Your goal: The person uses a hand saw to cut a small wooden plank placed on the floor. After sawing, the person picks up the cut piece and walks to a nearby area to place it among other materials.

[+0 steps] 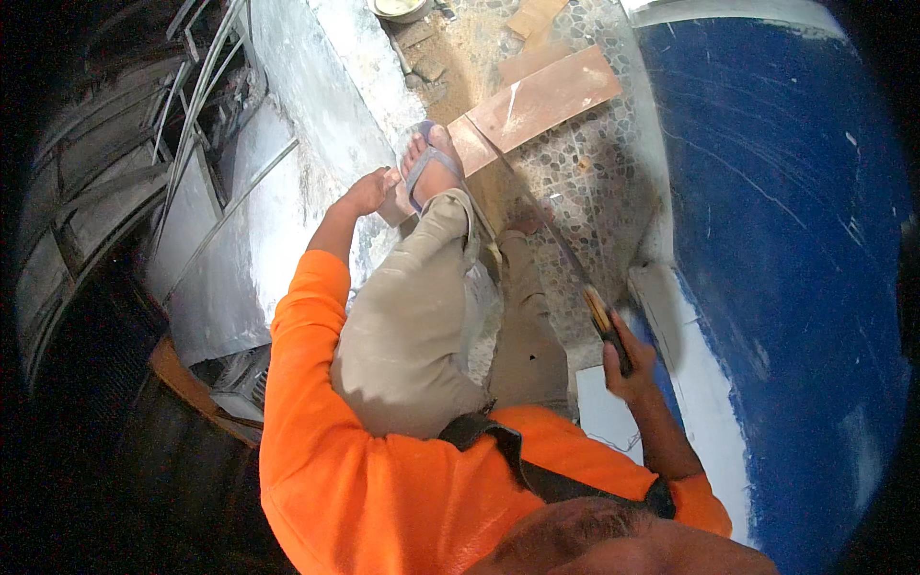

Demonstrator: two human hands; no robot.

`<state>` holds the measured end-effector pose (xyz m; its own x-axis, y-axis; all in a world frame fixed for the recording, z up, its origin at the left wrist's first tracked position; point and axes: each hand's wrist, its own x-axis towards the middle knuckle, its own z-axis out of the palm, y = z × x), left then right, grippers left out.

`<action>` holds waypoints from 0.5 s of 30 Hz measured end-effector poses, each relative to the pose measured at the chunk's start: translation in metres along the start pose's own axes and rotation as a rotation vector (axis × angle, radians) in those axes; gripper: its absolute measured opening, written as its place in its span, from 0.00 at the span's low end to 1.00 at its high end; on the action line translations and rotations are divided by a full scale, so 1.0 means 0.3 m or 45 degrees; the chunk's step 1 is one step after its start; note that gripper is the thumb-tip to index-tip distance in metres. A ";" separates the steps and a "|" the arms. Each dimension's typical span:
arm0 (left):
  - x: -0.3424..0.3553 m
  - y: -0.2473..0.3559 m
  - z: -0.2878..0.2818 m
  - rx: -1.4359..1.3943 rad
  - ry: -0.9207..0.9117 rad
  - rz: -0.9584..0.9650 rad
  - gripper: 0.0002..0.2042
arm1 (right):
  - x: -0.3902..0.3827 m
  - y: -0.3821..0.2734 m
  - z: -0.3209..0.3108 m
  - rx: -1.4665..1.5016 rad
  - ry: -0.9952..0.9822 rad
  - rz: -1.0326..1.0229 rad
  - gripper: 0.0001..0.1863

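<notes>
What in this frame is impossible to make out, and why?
All in the head view:
Part of the board: covered by the sandalled foot.
Whether the left hand grips anything: its own back hides the palm.
Teeth of the saw: too small and blurred.
Rest of the round container: cut off by the top edge.

The person in front of me has the left forearm (332,230) stretched well forward, the left hand (370,191) just beside the left foot (433,175), finger detail hard to make out. Nearer the body, the right forearm (666,436) angles forward and inward, the right hand (629,360) curled into a grip.
</notes>
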<state>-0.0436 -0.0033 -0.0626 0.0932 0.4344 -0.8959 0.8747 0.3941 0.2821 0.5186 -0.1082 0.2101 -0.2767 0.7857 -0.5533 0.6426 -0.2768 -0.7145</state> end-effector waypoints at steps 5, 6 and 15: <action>0.001 0.013 -0.020 -0.082 -0.081 -0.011 0.35 | 0.199 0.003 0.056 0.182 -0.039 0.105 0.28; 0.000 0.018 -0.027 -0.122 -0.096 -0.006 0.35 | 0.358 -0.008 0.126 0.175 0.075 -0.072 0.27; 0.044 0.001 -0.010 -0.003 -0.016 0.106 0.34 | 0.788 0.055 0.375 0.253 0.452 -0.143 0.23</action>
<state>-0.0436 0.0048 -0.0734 0.1713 0.4554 -0.8737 0.8627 0.3590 0.3562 0.3836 0.0109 0.0193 -0.0511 0.9494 -0.3100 0.4624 -0.2526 -0.8499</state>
